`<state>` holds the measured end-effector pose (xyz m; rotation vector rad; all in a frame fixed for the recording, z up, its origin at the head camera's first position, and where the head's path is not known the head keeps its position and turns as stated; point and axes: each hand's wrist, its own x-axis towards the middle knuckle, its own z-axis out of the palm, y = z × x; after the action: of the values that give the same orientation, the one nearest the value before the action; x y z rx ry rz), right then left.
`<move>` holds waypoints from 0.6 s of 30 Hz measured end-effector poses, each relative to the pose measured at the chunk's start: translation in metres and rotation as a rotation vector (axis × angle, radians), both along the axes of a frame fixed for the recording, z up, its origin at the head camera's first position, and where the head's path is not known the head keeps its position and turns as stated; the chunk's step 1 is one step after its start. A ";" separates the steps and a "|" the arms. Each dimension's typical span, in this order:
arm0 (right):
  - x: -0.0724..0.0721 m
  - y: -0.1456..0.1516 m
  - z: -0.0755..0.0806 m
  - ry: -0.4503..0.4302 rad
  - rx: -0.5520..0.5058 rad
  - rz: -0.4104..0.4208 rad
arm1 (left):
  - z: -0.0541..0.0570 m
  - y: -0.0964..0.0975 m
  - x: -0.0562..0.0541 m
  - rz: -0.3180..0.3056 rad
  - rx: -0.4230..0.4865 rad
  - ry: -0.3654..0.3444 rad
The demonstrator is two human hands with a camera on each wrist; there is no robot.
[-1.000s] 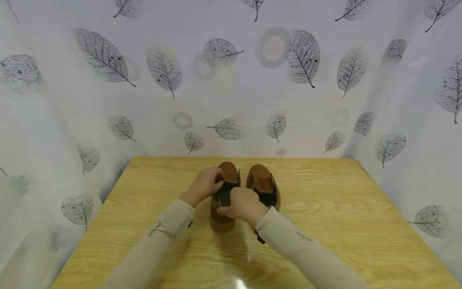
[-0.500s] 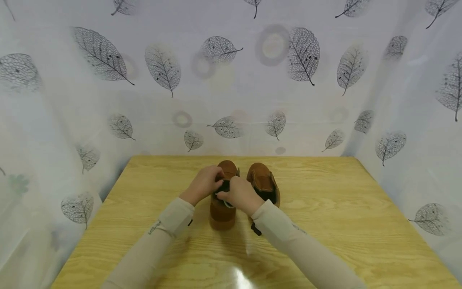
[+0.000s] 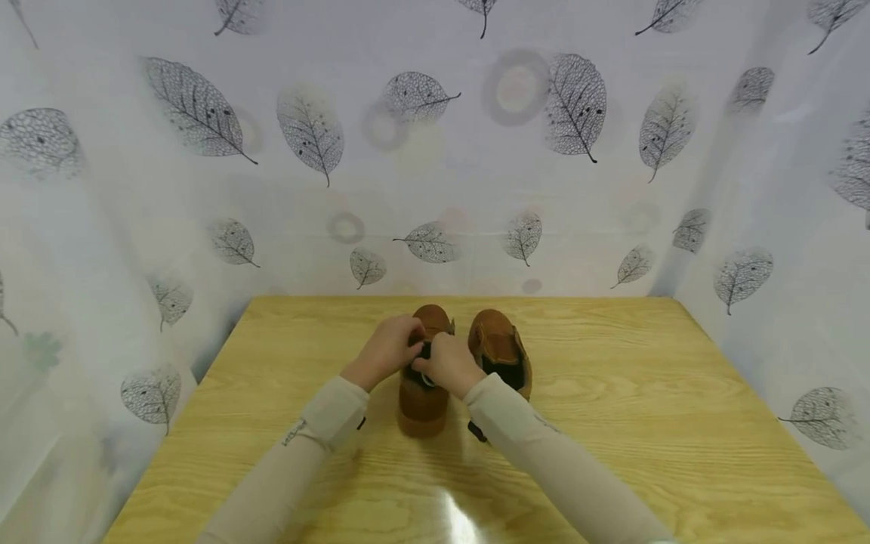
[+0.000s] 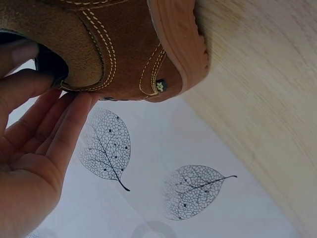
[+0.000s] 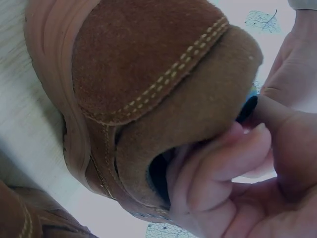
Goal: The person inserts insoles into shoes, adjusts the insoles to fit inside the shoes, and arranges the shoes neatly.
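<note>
A brown leather shoe [image 3: 423, 412] with a dark lining stands on the table, toe facing away. My left hand [image 3: 387, 349] pinches the left side of its opening, thumb inside and fingers outside, as the left wrist view shows on the shoe's stitched side [image 4: 131, 54]. Over the same opening, my right hand [image 3: 457, 364] pinches a black insole [image 5: 247, 109] with its fingers reaching inside. A pale edge of it shows below the thumb in the head view; most of it is hidden in the shoe and behind the fingers.
The matching brown shoe [image 3: 495, 326] stands just right of the first, its dark opening facing up. Both are on a light wooden table [image 3: 612, 423]. A pale curtain [image 3: 469, 174] with a leaf print hangs behind the far edge and along both sides.
My right hand has moved slightly forward and left, and the black insole has gone deeper into the left shoe. My left hand keeps its hold on the opening.
</note>
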<state>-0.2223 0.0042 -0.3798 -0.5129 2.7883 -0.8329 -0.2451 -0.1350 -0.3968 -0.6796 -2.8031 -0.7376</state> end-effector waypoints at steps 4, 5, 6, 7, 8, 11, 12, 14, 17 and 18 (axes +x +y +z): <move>-0.004 -0.004 -0.002 0.060 0.052 0.029 | 0.002 0.000 0.000 -0.004 -0.004 0.001; -0.004 -0.005 -0.003 0.062 0.064 0.037 | 0.003 -0.001 0.001 -0.005 -0.005 0.001; -0.005 -0.006 -0.003 0.066 0.074 0.043 | 0.004 -0.001 0.001 -0.006 -0.005 0.002; -0.005 -0.008 -0.003 0.063 0.088 0.047 | 0.004 -0.002 0.001 -0.006 -0.007 0.004; -0.005 -0.009 -0.003 0.053 0.092 0.050 | 0.004 -0.002 0.001 -0.007 -0.008 0.006; -0.006 -0.011 -0.003 0.037 0.110 0.051 | 0.004 -0.002 0.001 -0.007 -0.014 0.020; -0.006 -0.011 -0.003 0.038 0.124 0.053 | 0.004 -0.002 0.001 -0.007 -0.015 0.025; -0.006 -0.012 -0.002 0.042 0.156 0.063 | 0.004 -0.002 0.001 -0.006 -0.016 0.032; -0.007 -0.012 -0.002 0.044 0.208 0.070 | 0.003 -0.001 0.002 -0.007 -0.009 0.025; -0.008 -0.012 -0.002 0.041 0.222 0.070 | 0.002 -0.001 0.001 -0.007 -0.007 0.019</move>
<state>-0.2298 -0.0081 -0.3822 -0.5899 2.8334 -0.4957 -0.2436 -0.1356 -0.3945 -0.6942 -2.7890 -0.7185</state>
